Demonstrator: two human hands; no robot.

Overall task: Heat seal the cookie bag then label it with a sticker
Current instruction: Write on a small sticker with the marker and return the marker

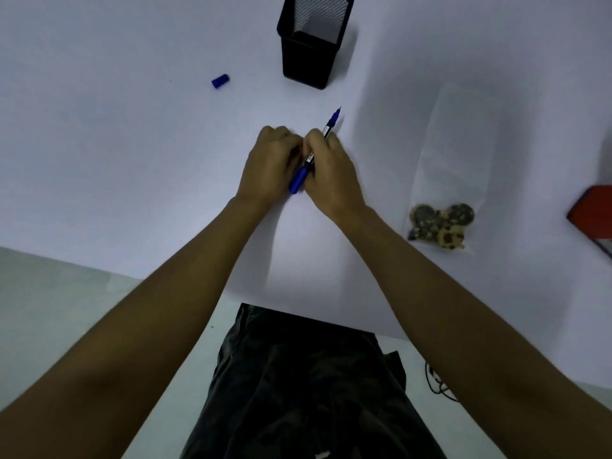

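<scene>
Head view: both hands are brought together at mid-table, and a blue pen (314, 150) is seen running between them. The right hand (331, 170) is curled around the barrel, tip aimed away toward the far side, so the pen is clearly gripped there. The left hand (270, 160) is clenched tight against it, fingers folded under; what is pinched inside cannot be made out. A sticker may be being held or peeled there, but that is only a guess, since nothing of it is visible.

And the pen cap (220, 81) is spotted lying alone, well apart to the far left, which fits a pen uncapped for writing a label.

Over on the right, the cookie bag (453, 154) is laid flat on the white table (132, 160), untouched and well clear of both hands. It is a clear pouch, and the cookies (440, 225) are bunched at its near end, leaving the long far end slack and free. Whether that end has been sealed cannot be told.

At the far edge a black mesh pen holder (313, 41) is stood upright, and nothing is seen inside it. A red object (591, 208) is clipped by the right border; it cannot be identified.

Labelling is judged to be the step in hand, with the sticker not yet seen on the bag.
</scene>
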